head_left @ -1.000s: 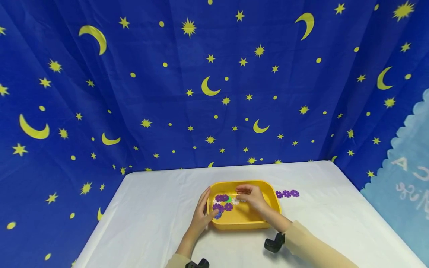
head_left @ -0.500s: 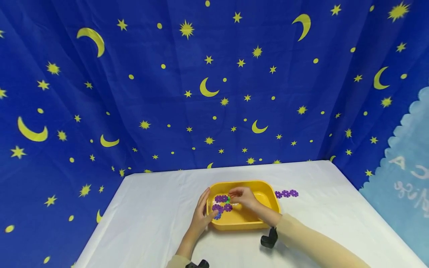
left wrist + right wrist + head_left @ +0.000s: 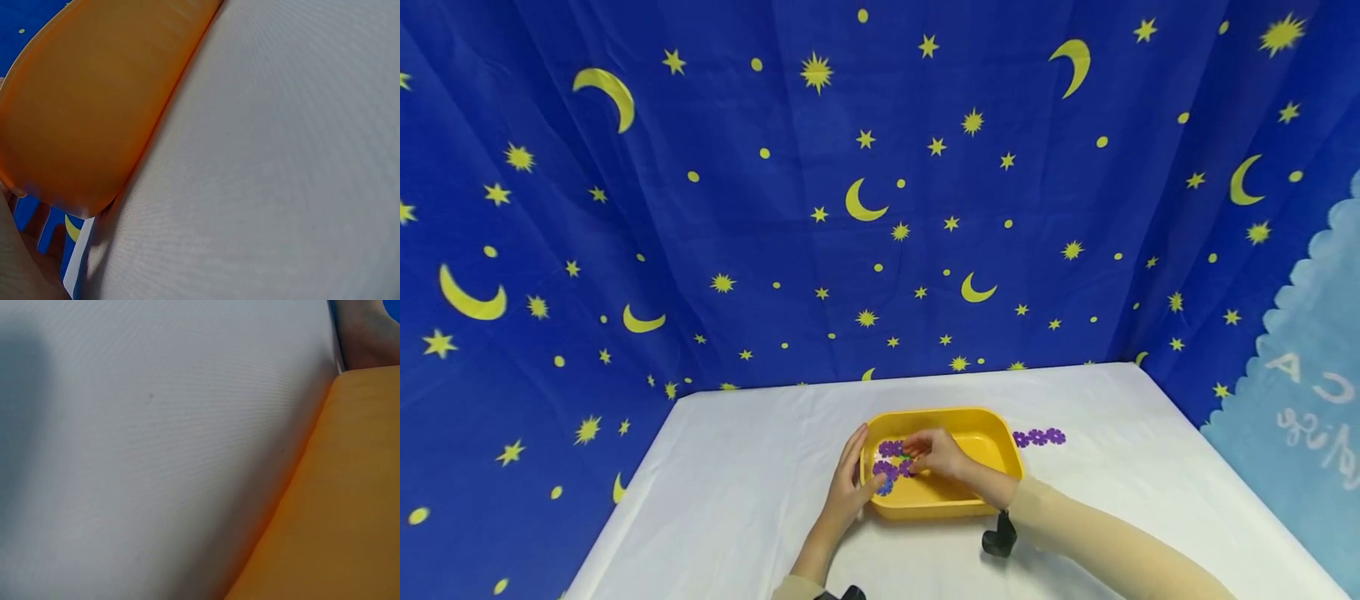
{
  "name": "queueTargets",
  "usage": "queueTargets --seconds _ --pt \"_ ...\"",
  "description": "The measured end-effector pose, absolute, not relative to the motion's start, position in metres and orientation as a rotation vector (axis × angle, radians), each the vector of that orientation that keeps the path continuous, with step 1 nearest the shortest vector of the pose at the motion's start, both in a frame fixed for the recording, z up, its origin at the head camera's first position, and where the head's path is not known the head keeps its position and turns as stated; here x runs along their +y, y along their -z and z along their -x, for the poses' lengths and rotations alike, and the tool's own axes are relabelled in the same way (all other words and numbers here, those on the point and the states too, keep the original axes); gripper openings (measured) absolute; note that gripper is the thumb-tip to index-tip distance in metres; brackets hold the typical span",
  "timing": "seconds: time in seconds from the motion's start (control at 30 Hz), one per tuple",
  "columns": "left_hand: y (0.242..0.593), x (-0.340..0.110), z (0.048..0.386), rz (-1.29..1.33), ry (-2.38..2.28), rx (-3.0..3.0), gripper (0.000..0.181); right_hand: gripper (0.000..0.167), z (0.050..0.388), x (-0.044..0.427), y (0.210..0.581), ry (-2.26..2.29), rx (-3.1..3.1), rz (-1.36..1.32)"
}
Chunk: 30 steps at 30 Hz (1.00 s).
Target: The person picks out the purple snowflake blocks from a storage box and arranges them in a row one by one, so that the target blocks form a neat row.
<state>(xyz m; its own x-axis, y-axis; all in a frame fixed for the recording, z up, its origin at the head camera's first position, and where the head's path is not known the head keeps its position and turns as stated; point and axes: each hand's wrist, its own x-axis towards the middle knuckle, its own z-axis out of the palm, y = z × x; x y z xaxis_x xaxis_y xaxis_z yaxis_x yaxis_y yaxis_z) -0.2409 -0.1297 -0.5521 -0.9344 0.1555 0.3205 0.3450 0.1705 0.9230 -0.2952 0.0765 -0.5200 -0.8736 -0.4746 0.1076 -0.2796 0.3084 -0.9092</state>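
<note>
A yellow plastic tub (image 3: 985, 423) stands on the white-covered table. My left hand (image 3: 846, 487) holds its left end, thumb over the rim and fingers along the outer wall. In the left wrist view, part of that hand (image 3: 22, 256) shows beside the tub. Purple snowflake-shaped discs (image 3: 886, 469) lie at the tub's left end, with a blue disc (image 3: 884, 486) near my left thumb. My right hand (image 3: 942, 457) is inside the tub over these discs, thumb and fingers apart. It partly covers the discs, and no held piece shows.
Right of the tub lies a row of purple snowflake discs (image 3: 1037, 437) on the white tablecloth (image 3: 745, 483). A blue curtain (image 3: 790, 208) with yellow moons and stars hangs behind the table. A light-blue panel (image 3: 1300, 358) hangs at the right.
My right hand has moved left inside the tub, from near the white discs to over the purple and green ones. The left hand keeps its place on the tub.
</note>
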Motion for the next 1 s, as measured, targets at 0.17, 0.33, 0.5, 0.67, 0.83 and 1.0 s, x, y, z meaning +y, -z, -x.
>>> queueTargets --seconds 0.17,0.33,0.5,0.67,0.83,1.0 --pt "0.5555 -0.1295 0.2406 0.513 1.895 -2.253 0.077 0.034 0.2956 0.0771 0.5239 1.561 2.400 0.683" --pt "0.5548 -0.1293 0.2415 0.537 1.886 -2.216 0.077 0.037 0.2955 0.0765 0.5238 1.490 2.416 0.720" --pt "0.5524 -0.1296 0.2410 0.543 1.860 -2.227 0.077 0.036 0.2952 0.0758 0.5234 1.428 2.437 0.754" --pt "0.5515 -0.1306 0.2422 0.526 1.829 -2.258 0.077 0.034 0.2944 0.0763 0.5213 1.373 2.484 0.832" --pt "0.5516 -0.1299 0.2426 0.482 1.856 -2.283 0.076 0.034 0.2944 0.0759 0.5210 1.337 2.530 0.846" --pt "0.5517 -0.1291 0.2415 0.475 1.864 -2.281 0.076 0.035 0.2947 0.0761 0.5225 1.298 2.557 0.874"
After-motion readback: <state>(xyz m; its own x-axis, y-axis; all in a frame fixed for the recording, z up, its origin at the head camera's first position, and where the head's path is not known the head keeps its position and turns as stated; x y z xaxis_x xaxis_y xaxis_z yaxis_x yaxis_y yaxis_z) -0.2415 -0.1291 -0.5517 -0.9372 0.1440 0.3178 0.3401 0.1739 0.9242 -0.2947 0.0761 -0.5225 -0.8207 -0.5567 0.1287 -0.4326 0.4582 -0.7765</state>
